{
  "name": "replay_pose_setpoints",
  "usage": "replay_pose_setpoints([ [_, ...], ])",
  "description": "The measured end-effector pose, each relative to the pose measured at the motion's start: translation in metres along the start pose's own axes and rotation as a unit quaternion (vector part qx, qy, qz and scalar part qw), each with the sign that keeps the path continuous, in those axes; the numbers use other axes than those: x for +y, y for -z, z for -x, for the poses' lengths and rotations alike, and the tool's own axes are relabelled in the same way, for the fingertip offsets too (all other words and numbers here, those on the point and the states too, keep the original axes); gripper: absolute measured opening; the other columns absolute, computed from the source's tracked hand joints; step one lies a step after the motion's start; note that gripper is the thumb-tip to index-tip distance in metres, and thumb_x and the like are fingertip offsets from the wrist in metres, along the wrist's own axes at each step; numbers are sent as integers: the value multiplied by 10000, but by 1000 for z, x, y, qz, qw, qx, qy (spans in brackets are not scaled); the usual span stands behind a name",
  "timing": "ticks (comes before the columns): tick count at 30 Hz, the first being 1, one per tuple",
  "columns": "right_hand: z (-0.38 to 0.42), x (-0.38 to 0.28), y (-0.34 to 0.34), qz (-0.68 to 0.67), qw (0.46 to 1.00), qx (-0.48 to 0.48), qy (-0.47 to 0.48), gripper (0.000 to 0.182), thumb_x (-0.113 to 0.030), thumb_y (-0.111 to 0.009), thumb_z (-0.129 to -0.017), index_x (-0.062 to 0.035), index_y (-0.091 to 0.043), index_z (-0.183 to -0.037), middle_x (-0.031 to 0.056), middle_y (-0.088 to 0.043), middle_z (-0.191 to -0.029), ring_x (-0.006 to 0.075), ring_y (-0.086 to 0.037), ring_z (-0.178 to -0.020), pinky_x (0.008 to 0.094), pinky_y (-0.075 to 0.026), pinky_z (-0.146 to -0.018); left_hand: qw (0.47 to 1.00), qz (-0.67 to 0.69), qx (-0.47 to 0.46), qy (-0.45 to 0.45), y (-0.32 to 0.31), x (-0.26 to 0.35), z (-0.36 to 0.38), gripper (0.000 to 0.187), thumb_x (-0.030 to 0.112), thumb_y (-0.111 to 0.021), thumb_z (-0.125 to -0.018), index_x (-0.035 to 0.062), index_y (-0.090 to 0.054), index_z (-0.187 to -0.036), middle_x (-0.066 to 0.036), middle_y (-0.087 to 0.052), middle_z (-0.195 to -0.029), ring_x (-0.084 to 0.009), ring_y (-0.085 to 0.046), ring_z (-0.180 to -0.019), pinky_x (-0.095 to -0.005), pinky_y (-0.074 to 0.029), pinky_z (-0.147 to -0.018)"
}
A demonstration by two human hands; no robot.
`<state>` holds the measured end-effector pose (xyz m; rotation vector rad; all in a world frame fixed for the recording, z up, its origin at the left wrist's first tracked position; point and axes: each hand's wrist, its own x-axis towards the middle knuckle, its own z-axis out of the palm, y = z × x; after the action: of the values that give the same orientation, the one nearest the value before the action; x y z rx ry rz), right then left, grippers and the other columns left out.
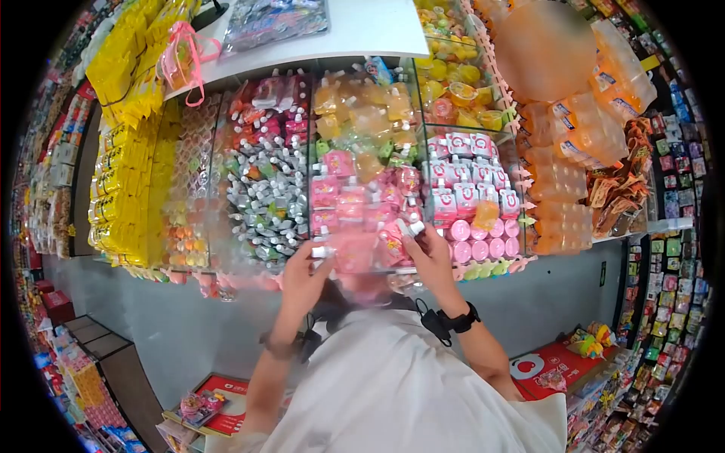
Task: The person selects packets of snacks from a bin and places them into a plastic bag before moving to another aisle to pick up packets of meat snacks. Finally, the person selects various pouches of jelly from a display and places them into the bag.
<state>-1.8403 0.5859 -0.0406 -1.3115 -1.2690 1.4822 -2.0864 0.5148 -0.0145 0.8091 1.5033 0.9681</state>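
My left hand [303,273] is closed at the front of the display, its fingers pinching the white cap [321,251] of a spouted pouch. The pouch's body is smeared by blur and glare. In my right hand [432,258] is a pink jelly pouch [393,245] with a white cap, gripped near its spout. Behind both hands, more pink pouches [352,202] lie in rows in a clear-walled compartment. Silvery pouches with white caps [264,196] fill the compartment to the left. Pink-and-white packs [468,174] and round pink tubs [479,240] stand to the right.
Yellow bags [124,192] are stacked at the far left of the display. Orange bottle packs [557,181] stand at the right. A white shelf [362,30] juts over the back, with a flat package [276,23] on it. Red-topped boxes [540,370] sit low at both sides.
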Motion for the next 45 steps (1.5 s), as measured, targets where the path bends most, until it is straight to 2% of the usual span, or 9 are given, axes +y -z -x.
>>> replay_pose_setpoints([
  [5,-34,8,-122,51,996,-75,-10,318,-71,-642,-923,-61,-502,-1208,49,-623,-852,92,-593,-734,277,-484,-627,997,67,20,-38,131,-46,-30,200,-19,-666,-890,3,-574,-1066,16,-642,-853,-46,-564,-710,-219,-436,-588],
  [7,-51,28,-170,133,980,-147,-13,331,-74,-624,-903,-72,-492,-1207,117,-657,-833,213,-668,-733,364,-506,-627,984,-154,88,-20,179,-66,-47,211,8,-693,-864,-12,-575,-1037,-4,-649,-864,-39,-549,-727,-228,-409,-577],
  [14,-80,90,-239,357,894,-263,65,329,-58,-587,-849,-52,-502,-1167,220,-651,-776,436,-653,-792,547,-475,-679,976,-192,86,-46,245,-104,-91,234,73,-700,-829,11,-575,-1018,-95,-635,-832,-208,-618,-778,-344,-478,-696],
  [18,-89,75,-235,389,869,-302,-47,368,-284,-661,-885,-98,-590,-1194,174,-647,-1151,370,-634,-1068,441,-507,-894,980,-197,27,-28,245,-110,-115,297,106,-712,-820,12,-589,-1074,-136,-668,-868,-263,-656,-821,-368,-503,-751],
  [22,-98,60,-225,444,834,-194,264,472,-7,-606,-832,-45,-521,-1294,229,-584,-1214,394,-601,-1080,467,-518,-848,961,-272,24,-48,236,-108,-134,314,122,-698,-863,-5,-564,-1118,-126,-669,-923,-242,-645,-829,-351,-500,-736],
  [31,-94,32,-78,242,966,-78,37,336,-82,-629,-873,-28,-604,-1204,165,-611,-1200,356,-592,-1119,436,-490,-945,912,-407,-5,-47,236,-81,-142,383,154,-703,-870,27,-572,-1206,-173,-693,-987,-301,-677,-886,-389,-522,-750],
  [34,-77,55,-34,405,910,-67,53,442,-143,-715,-821,-56,-593,-1237,188,-584,-1224,345,-624,-1055,413,-522,-829,882,-469,-27,-38,239,-82,-147,406,162,-699,-874,35,-566,-1236,-172,-697,-990,-320,-672,-870,-404,-516,-745],
  [40,-59,62,-20,572,814,-93,41,1042,-399,-881,-604,-36,-361,-1431,278,-410,-1419,484,-414,-1289,559,-280,-1129,904,-423,-5,-64,240,-83,-170,453,155,-707,-857,86,-568,-1283,-208,-688,-951,-316,-658,-804,-417,-510,-719],
  [45,-73,68,-24,589,802,-99,9,1131,-482,-883,-580,14,-326,-1431,295,-395,-1451,473,-405,-1317,541,-277,-1147,894,-445,-51,-26,231,-65,-185,462,148,-721,-839,65,-568,-1267,-205,-666,-935,-319,-641,-805,-407,-511,-723],
])
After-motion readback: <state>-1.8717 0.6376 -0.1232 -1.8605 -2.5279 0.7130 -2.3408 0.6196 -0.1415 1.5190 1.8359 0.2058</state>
